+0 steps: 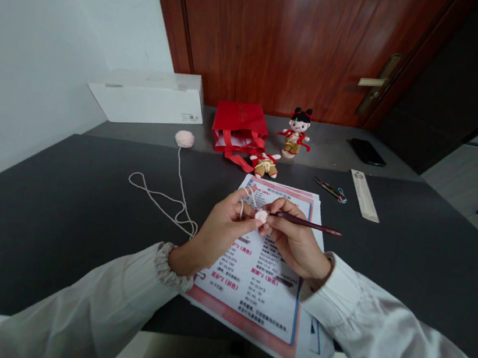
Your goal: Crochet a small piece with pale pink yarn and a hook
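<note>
Between the fingertips of my left hand (228,219) a small pale pink crochet piece (261,216) is pinched, with yarn looped over the raised index finger. My right hand (297,239) grips a dark brown crochet hook (306,222), its handle pointing right and its tip at the piece, mostly hidden by fingers. From my left hand the yarn (181,198) trails in loose loops across the table to a pale pink yarn ball (184,139). Printed pattern sheets (267,300) lie beneath both hands.
Behind the sheets are a headless doll body (266,165), a red gift bag (240,117) and a finished doll (298,133) standing upright. Small scissors (330,189), a pale flat packet (364,195) and a black phone (367,152) lie to the right. A white box (148,99) sits back left.
</note>
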